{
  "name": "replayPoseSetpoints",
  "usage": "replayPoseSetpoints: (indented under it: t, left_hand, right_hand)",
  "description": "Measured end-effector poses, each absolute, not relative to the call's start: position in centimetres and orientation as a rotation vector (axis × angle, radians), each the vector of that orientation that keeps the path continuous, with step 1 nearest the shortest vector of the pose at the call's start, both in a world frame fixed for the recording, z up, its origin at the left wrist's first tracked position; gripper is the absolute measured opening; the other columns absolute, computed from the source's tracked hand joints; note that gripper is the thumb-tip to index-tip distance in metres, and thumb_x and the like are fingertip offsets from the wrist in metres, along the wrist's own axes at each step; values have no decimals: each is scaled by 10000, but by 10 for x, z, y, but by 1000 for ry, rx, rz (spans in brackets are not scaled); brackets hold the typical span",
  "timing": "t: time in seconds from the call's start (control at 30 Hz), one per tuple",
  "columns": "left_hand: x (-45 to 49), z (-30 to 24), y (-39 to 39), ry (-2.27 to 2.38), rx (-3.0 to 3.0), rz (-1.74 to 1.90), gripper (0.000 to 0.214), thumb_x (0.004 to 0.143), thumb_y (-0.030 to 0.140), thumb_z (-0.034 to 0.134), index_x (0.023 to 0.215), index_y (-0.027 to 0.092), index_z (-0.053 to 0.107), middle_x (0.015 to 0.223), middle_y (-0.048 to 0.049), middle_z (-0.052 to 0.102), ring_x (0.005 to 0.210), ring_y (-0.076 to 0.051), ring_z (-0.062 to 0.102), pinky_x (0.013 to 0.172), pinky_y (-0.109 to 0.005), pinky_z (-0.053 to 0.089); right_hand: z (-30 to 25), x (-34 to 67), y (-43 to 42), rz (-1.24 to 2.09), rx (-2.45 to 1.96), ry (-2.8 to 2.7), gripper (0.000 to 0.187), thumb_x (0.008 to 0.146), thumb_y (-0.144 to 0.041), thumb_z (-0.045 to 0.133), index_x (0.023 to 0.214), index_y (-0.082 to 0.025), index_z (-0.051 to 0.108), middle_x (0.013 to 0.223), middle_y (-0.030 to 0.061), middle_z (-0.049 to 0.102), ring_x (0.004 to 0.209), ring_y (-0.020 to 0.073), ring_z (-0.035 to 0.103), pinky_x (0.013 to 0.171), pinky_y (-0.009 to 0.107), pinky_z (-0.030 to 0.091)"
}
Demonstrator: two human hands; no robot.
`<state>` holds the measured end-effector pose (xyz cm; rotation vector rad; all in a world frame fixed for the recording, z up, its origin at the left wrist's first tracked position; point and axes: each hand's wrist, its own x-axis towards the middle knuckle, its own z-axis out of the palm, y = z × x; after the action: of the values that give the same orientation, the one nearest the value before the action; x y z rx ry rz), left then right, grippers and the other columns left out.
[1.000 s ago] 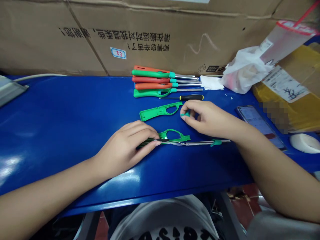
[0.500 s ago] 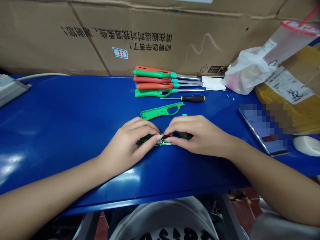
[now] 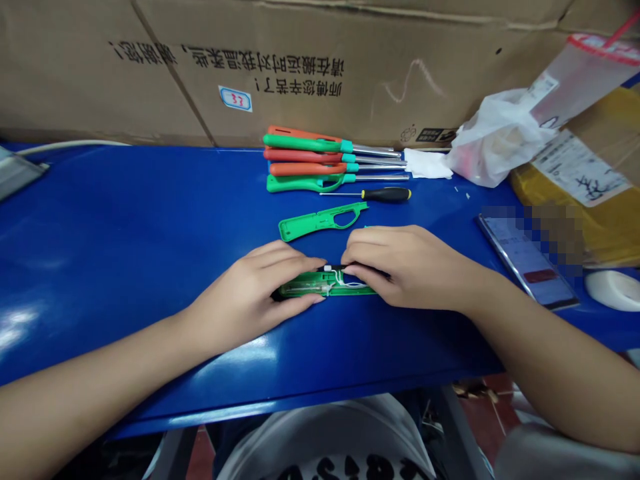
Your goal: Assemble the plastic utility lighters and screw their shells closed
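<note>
An opened green lighter shell [image 3: 320,285] with white wires inside lies on the blue table [image 3: 125,233]. My left hand [image 3: 255,293] curls round its left end, thumb and fingers pressing it down. My right hand [image 3: 400,263] pinches the shell's right part, fingertips on the wires; the metal tube is hidden under this hand. The other green shell half [image 3: 320,221] lies just behind, untouched.
Several finished orange and green lighters [image 3: 320,160] are stacked at the back, with a black-handled screwdriver [image 3: 380,195] in front. A phone [image 3: 530,263], tape roll [image 3: 613,290], white plastic bag [image 3: 495,137] and cardboard boxes [image 3: 300,60] stand around.
My right hand left the small teal piece by the far shell half and came onto the near shell. The shell now lies flat with its insides facing up.
</note>
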<state>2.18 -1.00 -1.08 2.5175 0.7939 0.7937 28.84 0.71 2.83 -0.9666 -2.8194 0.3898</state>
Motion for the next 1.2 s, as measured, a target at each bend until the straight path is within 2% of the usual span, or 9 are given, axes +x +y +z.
replayPoseSetpoints:
  t: [0.1, 0.2, 0.33, 0.47, 0.87, 1.0, 1.1, 1.2]
  left_hand:
    - [22, -13, -9, 803, 2519, 814, 400, 967, 293, 755, 1336, 170, 665, 1112, -83, 767, 993, -204, 717, 923, -325, 572]
    - [22, -12, -10, 796, 2522, 803, 339, 974, 277, 744, 1290, 165, 690, 1111, -87, 769, 997, -203, 716, 928, -322, 565]
    - [21, -9, -12, 794, 2495, 777, 180, 976, 245, 735, 1136, 163, 725, 1062, -72, 772, 984, -198, 710, 912, -313, 565]
    - [22, -8, -13, 816, 2489, 804, 124, 964, 242, 749, 1047, 154, 727, 1053, -73, 757, 1005, -191, 701, 925, -300, 560]
    - [23, -6, -17, 792, 2524, 824, 108, 959, 238, 769, 1043, 177, 738, 988, -26, 757, 936, -156, 683, 891, -309, 540]
    - [23, -4, -18, 781, 2531, 861, 129, 962, 225, 765, 1076, 170, 738, 975, -28, 770, 901, -153, 699, 868, -301, 554]
    - [24, -3, -19, 793, 2527, 917, 163, 953, 204, 771, 1106, 158, 740, 1000, -41, 776, 910, -153, 704, 871, -287, 565]
    - [24, -3, -19, 796, 2527, 935, 172, 951, 181, 767, 1118, 149, 740, 1017, -47, 781, 920, -150, 707, 876, -275, 569]
  right_hand:
    - [31, 290, 7, 520, -984, -2799, 224, 1069, -249, 475, 1030, -179, 685, 985, 54, 712, 876, 191, 650, 744, 323, 416]
    - [31, 289, 6, 669, -1036, -2781, 214, 1075, -258, 473, 1063, -196, 678, 970, 32, 733, 871, 184, 668, 748, 319, 404]
    - [32, 287, 4, 651, -1131, -2813, 217, 1078, -264, 467, 1063, -206, 675, 928, 25, 740, 831, 188, 667, 711, 318, 369]
    - [33, 286, 4, 615, -1174, -2791, 195, 1074, -268, 471, 1061, -200, 654, 869, 8, 712, 754, 169, 629, 671, 318, 338]
    - [30, 289, 5, 519, -978, -2900, 215, 1058, -231, 493, 1029, -169, 697, 964, 31, 707, 859, 182, 652, 728, 326, 405]
    - [31, 288, 3, 443, -1047, -2860, 227, 1055, -243, 511, 1043, -166, 723, 962, 36, 722, 872, 192, 680, 726, 329, 420]
    - [34, 289, 2, 347, -1075, -2736, 221, 1032, -269, 557, 1136, -162, 721, 1058, 51, 731, 922, 194, 694, 712, 320, 422]
    - [37, 291, 1, 272, -902, -2763, 206, 1017, -309, 593, 1088, -165, 721, 1098, 59, 720, 938, 194, 673, 699, 315, 411]
